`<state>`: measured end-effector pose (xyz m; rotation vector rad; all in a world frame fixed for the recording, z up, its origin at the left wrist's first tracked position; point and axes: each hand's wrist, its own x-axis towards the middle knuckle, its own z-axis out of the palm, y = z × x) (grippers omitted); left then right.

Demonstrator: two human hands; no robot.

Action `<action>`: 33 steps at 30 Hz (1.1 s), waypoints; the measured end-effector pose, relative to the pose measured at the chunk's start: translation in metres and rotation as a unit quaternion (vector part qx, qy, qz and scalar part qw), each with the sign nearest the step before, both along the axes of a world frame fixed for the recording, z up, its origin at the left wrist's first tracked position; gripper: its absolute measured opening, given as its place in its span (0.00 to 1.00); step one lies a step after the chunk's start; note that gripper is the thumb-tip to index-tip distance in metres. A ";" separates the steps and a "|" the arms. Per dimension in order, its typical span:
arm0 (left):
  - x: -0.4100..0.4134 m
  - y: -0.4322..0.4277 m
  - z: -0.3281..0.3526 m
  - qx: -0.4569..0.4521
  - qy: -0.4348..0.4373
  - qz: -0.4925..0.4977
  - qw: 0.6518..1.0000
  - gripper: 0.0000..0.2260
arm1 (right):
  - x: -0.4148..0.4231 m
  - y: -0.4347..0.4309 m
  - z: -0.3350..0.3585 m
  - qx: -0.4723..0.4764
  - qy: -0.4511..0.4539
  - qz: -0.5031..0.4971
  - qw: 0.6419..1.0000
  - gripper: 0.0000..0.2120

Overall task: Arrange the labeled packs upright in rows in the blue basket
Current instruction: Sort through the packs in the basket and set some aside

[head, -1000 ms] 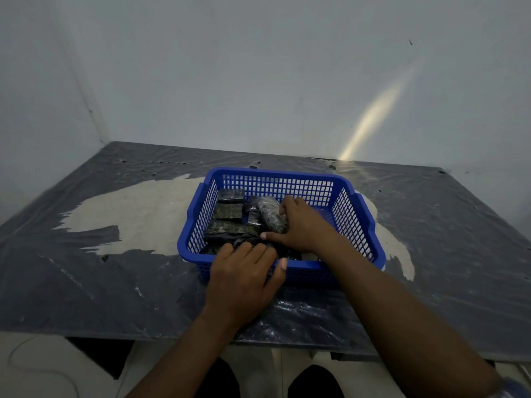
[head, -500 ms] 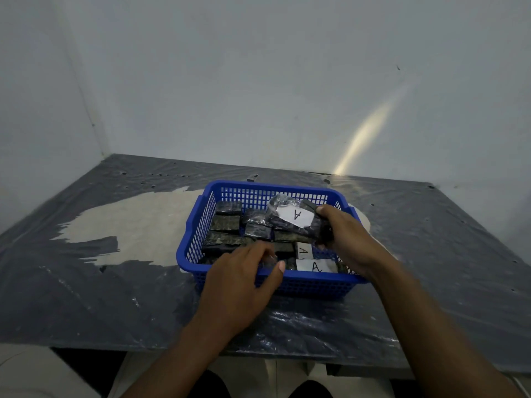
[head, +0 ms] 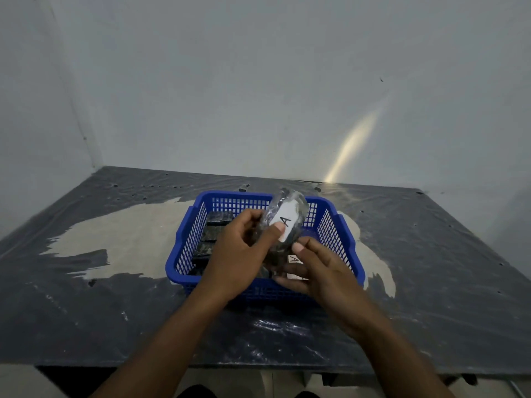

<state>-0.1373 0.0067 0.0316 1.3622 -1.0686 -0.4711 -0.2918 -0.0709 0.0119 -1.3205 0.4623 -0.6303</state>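
Dark packs (head: 214, 225) half-hidden behind hands (head: 240, 255)

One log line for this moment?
pack labeled A | held by left hand and right hand | lifted above blue basket | not yet placed

Your bench (head: 431, 282), with a blue basket (head: 349, 242) on it.
Crinkled, shiny dark plastic sheeting (head: 86, 317) covers the top; pale bare patches (head: 138, 239) show left and right of the basket.

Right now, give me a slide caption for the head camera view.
Both hands, left hand and right hand, hold a wrapped pack labeled A above the blue basket of dark packs.
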 end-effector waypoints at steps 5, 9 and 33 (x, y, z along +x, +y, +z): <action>0.011 -0.002 0.008 0.035 -0.011 -0.061 0.997 0.07 | -0.023 -0.018 0.015 -0.394 0.111 -0.159 0.898 0.32; 0.011 -0.013 0.011 0.080 -0.042 -0.114 0.989 0.09 | -0.034 -0.038 0.031 -0.611 0.167 -0.075 0.770 0.42; -0.058 -0.041 -0.054 0.069 -0.465 -0.006 0.883 0.19 | -0.138 -0.164 -0.069 -0.447 0.451 -0.111 0.765 0.27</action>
